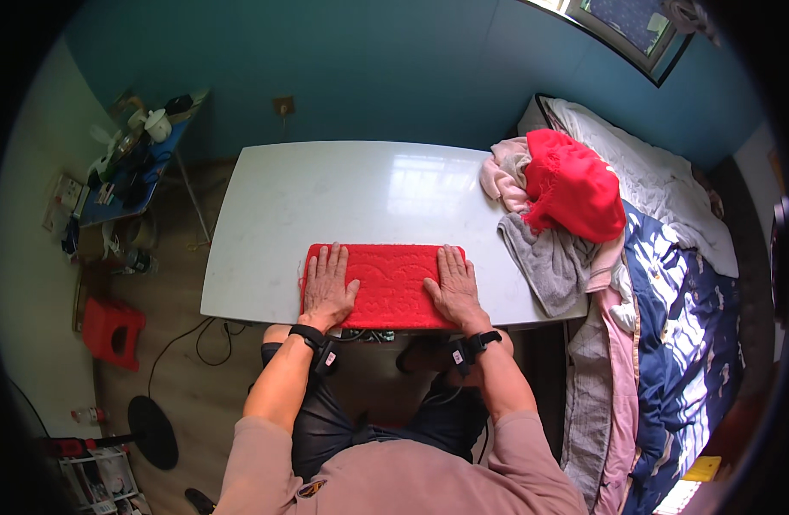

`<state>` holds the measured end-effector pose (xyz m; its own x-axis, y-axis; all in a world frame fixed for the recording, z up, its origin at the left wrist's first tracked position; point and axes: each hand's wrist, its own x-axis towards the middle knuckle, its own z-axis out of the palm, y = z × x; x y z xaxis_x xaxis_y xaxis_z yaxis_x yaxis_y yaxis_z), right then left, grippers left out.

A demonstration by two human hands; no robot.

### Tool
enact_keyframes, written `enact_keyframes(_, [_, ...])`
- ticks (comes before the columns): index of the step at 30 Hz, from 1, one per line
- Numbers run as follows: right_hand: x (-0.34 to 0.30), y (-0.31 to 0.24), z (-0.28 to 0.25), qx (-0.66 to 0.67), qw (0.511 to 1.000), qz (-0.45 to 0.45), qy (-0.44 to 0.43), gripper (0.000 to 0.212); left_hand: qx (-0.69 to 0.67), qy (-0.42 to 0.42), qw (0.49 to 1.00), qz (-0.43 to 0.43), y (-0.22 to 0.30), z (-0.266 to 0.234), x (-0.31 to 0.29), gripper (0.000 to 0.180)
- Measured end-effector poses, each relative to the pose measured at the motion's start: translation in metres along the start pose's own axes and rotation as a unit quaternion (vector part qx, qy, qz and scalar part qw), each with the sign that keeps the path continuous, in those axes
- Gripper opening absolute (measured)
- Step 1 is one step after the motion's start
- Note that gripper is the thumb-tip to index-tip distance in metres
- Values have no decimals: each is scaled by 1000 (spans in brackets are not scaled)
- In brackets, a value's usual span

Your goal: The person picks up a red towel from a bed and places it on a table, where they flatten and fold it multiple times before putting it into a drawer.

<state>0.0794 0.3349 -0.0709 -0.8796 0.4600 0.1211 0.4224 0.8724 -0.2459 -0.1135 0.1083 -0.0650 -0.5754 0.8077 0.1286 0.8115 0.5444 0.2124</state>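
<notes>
A red towel (390,287) with a raised pattern lies flat as a neat rectangle at the front edge of the white table (326,189). It looks folded, though its layers are hard to make out. On its left end rests my left hand (329,281), palm down, fingers stretched out and pointing away from me. My right hand (454,287) lies the same way on the right end, its thumb turned inward. Neither hand grips anything. Both wrists carry black straps with small devices.
A heap with a red cloth (574,184), a pink cloth (506,167) and a grey towel (540,262) covers the table's right end. Beyond it stands a bed (669,343). At left are a cluttered blue table (150,172), a red stool (115,330) and a floor cable.
</notes>
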Motion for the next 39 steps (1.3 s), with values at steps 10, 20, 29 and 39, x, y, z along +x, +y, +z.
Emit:
enact_keyframes(10, [0,3,4,12,999,18,28,81,20,-1,1000,-1,47,-10,13,79])
enact_keyframes(20, [1,3,11,21,999,15,26,76,-18,5,995,103,109,32,26,78])
enact_keyframes(29, [1,3,2,37,999,23,13,76,20,-34,999,9,10,-9,8,84])
enact_keyframes(39, [5,-9,-9,17,1000,11,-13,78,31,-11,998,-53,-14,-14,-5,83])
